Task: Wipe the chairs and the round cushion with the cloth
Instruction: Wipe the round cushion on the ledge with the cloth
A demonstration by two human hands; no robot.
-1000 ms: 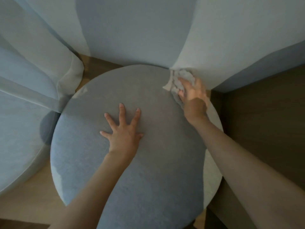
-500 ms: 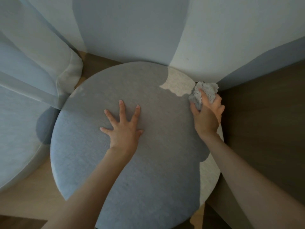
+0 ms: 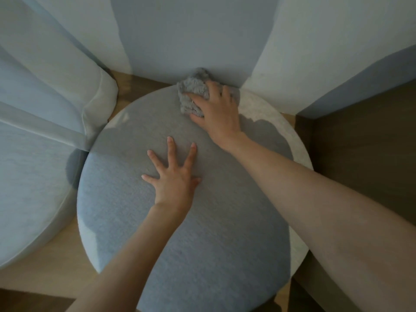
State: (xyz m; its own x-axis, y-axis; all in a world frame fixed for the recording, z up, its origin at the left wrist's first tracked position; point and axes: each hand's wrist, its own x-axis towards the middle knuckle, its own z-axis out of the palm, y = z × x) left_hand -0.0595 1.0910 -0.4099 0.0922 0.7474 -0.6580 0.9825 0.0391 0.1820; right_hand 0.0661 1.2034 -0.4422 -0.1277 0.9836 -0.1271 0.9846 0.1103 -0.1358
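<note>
A large round grey cushion (image 3: pixel 202 239) fills the middle of the view, close to the wall. My left hand (image 3: pixel 173 174) lies flat on its centre with the fingers spread. My right hand (image 3: pixel 216 109) grips a crumpled grey cloth (image 3: pixel 191 91) and presses it on the cushion's far edge, right by the wall. My fingers cover part of the cloth.
A sheer curtain (image 3: pixel 45 91) hangs at the left and drapes onto a second pale cushioned seat (image 3: pixel 27 188). A dark wooden panel (image 3: pixel 364 149) stands at the right. The pale wall (image 3: pixel 180 37) is right behind the cushion. Wooden floor (image 3: pixel 51 266) shows at the lower left.
My right hand has swept the cloth from the cushion's right rim leftward along the far edge to the top centre. My left hand has stayed pressed on the cushion.
</note>
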